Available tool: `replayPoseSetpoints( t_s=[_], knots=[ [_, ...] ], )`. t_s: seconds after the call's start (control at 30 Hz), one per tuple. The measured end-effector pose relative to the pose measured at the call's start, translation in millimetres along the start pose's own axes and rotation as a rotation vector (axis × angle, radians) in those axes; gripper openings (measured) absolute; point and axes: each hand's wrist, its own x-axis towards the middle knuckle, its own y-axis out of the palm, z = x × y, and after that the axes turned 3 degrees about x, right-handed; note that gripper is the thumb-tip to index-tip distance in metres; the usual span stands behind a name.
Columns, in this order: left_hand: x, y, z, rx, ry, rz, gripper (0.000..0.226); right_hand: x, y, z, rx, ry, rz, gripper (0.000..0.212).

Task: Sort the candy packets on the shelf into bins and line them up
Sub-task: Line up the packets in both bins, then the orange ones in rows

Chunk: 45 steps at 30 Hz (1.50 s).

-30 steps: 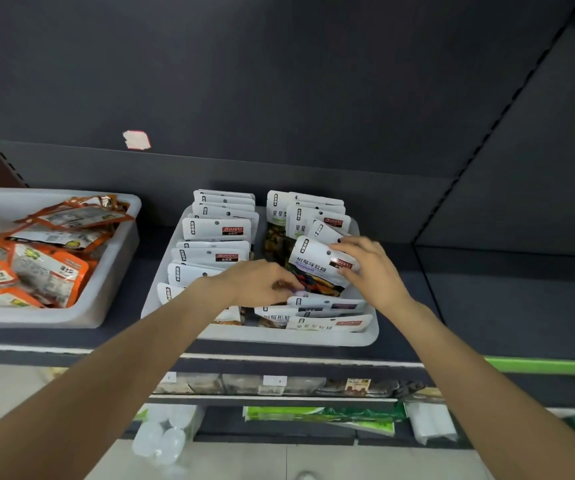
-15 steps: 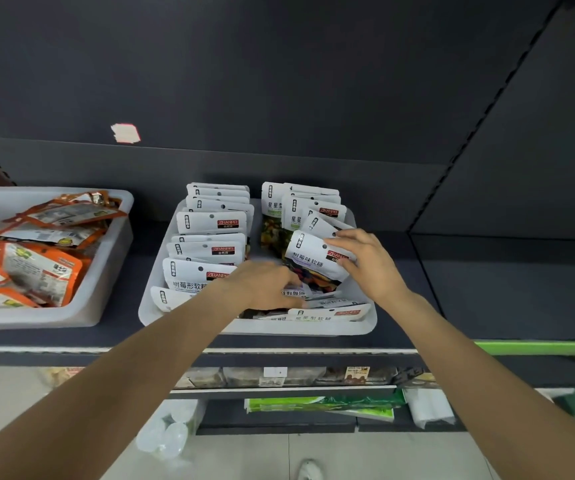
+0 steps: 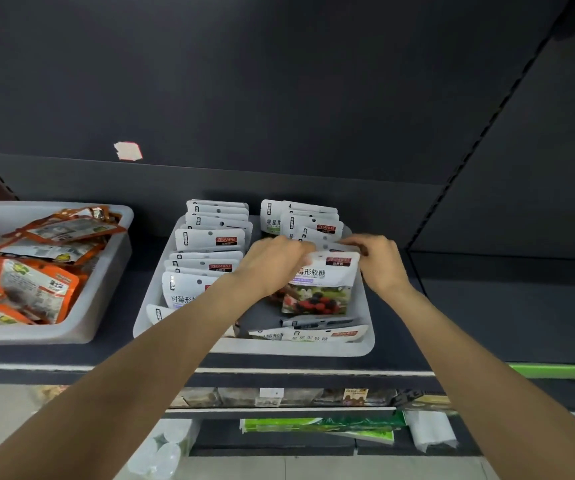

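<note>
Hands (image 3: 272, 263) (image 3: 378, 263) pinching upright candy packet (image 3: 324, 285), white bin (image 3: 279, 346)

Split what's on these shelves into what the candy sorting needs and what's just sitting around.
Job:
white bin
upright candy packet
left hand
right hand
left row of packets

Lying about:
bin of orange packets
green packs

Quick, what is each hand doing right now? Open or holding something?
Left hand: closed on the top left edge of the berry candy packet.
Right hand: closed on the top right corner of the same packet.
</note>
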Motion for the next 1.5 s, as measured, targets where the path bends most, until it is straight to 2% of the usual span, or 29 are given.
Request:
replayPoseSetpoints(
  t_s=[0.13,0.2,0.27,0.3,0.4,0.47,0.53,0.6,0.67,0.7,0.77,0.83,0.87,0.93,1.03,1.13,1.17,1.27,1.37,1.43,1.5],
  knots=[
    [11,13,-2,-0.149,-0.066,0.037,0.027,5,-2,3,0.233,0.125,0.020,0.031],
    [13,26,-3,-0.170,-0.116,-0.013,0.038,-1,4,0,0.296,0.216,0.094,0.050],
    [16,35,-2,-0.176,-0.221,-0.128,0.060,-8,7,-2,0.281,0.228,0.151,0.075],
    [18,39,-1,-0.226,-0.282,-0.141,0.072,-10,8,-4,0.267,0.219,0.172,0.078],
    [26,48,4,-0.596,-0.456,-0.039,0.099,-8,10,-9,0.241,0.250,0.250,0.093],
    [33,50,6,-0.834,-0.518,0.019,0.104,0,17,-15,0.280,0.299,0.274,0.113],
    [37,49,8,-1.147,-0.575,0.027,0.100,7,24,-13,0.322,0.309,0.262,0.119],
    [40,45,6,-1.384,-0.585,0.068,0.100,14,30,-12,0.345,0.277,0.239,0.107],
    [41,47,3,-1.380,-0.566,0.140,0.112,18,32,-10,0.325,0.222,0.222,0.096],
    [42,50,3,-1.333,-0.566,0.145,0.109,19,31,-9,0.308,0.189,0.226,0.092],
    [42,50,7,-1.279,-0.620,0.046,0.079,23,30,-16,0.251,0.141,0.229,0.100],
    [43,47,14,-1.166,-0.656,-0.156,0.056,27,27,-17,0.185,0.156,0.249,0.111],
    [45,45,18,-1.084,-0.646,-0.236,0.055,30,26,-14,0.194,0.182,0.262,0.113],
    [52,38,25,-0.953,-0.599,-0.286,0.065,37,22,-9,0.245,0.226,0.264,0.110],
    [67,31,34,-0.985,-0.605,-0.231,0.077,50,19,2,0.342,0.298,0.203,0.094],
    [75,28,40,-1.187,-0.739,-0.160,0.087,63,25,3,0.364,0.350,0.166,0.083],
    [76,28,40,-1.213,-0.768,-0.128,0.086,66,26,3,0.385,0.358,0.157,0.079],
    [75,28,34,-1.176,-0.729,-0.033,0.064,72,30,-2,0.407,0.347,0.124,0.065],
    [73,32,26,-1.242,-0.670,0.073,0.066,74,31,-6,0.235,0.305,0.028,0.042],
    [73,37,26,-1.306,-0.666,0.080,0.070,74,33,-9,0.146,0.277,0.003,0.024],
    [72,36,26,-1.339,-0.672,0.049,0.059,73,32,-8,0.131,0.240,-0.025,0.020]
  ],
)
